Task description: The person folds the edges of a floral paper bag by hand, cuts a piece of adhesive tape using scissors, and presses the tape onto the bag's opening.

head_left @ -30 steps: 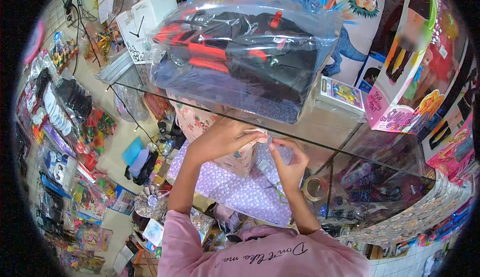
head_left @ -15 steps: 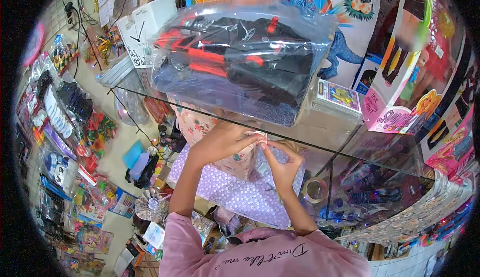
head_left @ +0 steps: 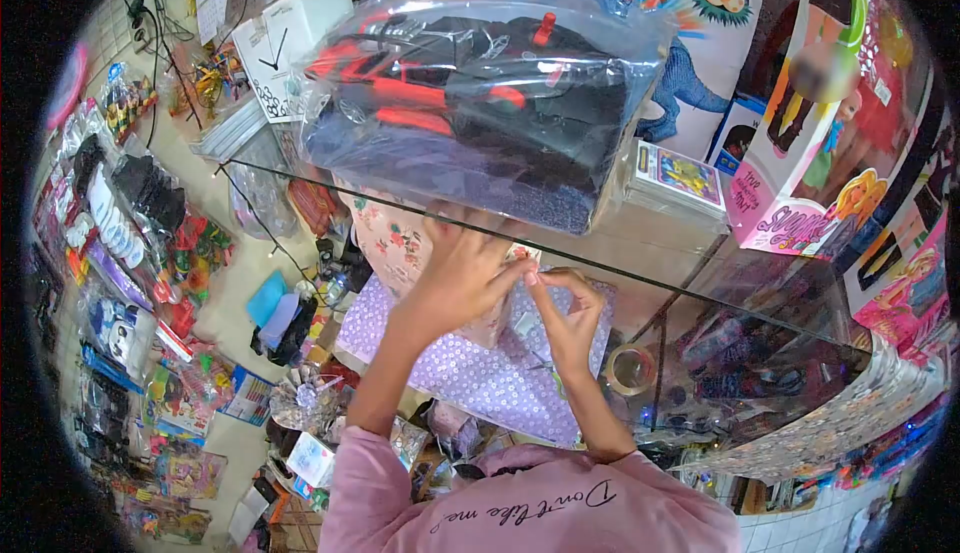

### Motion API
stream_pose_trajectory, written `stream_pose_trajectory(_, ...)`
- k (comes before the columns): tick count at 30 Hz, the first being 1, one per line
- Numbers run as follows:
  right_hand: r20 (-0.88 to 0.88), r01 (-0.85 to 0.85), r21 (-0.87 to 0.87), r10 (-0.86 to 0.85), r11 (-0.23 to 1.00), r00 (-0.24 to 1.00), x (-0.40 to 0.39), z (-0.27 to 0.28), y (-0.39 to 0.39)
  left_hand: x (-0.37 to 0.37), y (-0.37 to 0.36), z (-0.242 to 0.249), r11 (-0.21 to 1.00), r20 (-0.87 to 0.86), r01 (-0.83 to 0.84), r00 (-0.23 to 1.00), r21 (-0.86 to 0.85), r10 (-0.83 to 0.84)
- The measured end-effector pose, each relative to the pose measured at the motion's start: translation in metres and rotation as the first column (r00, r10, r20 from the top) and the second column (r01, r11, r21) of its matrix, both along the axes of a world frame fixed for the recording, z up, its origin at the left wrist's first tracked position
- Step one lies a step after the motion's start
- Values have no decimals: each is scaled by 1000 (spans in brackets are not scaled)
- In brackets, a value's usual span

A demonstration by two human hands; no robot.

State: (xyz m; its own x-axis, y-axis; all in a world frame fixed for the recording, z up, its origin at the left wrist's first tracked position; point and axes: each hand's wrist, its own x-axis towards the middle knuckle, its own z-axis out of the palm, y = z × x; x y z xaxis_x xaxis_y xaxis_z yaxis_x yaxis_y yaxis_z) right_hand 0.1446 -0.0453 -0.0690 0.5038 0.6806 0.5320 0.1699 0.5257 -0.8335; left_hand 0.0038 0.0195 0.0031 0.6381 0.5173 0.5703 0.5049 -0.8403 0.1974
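Observation:
A box-like package in pink floral paper (head_left: 385, 243) stands under the edge of the glass shelf, on a purple floral sheet (head_left: 450, 373). My left hand (head_left: 465, 273) lies against the package, its thumb and index finger pinched at the package's upper right corner. There my right hand (head_left: 567, 313) meets it, thumb and index finger closed on the same corner of the floral paper. The fingertips of both hands nearly touch. Part of my left hand's other fingers is seen through the glass.
On the glass shelf (head_left: 600, 263) lies a bagged red and black toy car (head_left: 420, 93). Beside it are a stack of cards (head_left: 680, 175) and a pink doll box (head_left: 790, 223). A tape roll (head_left: 631, 369) is right of my right hand. Bagged goods cover the left floor.
My left hand has shifted slightly, with more of its back showing over the package. The package's lower part is more covered by my left hand. Both hands remain at the corner.

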Motion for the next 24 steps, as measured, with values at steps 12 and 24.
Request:
stream_pose_trajectory(12,54,-36,-34,38,999,998,-2,1,-5,7,-64,-91,989,577,61,817,-134,28)
stream_pose_trajectory(24,311,33,-23,-24,999,950,10,-12,-15,7,-77,-131,933,693,183,716,-311,90)
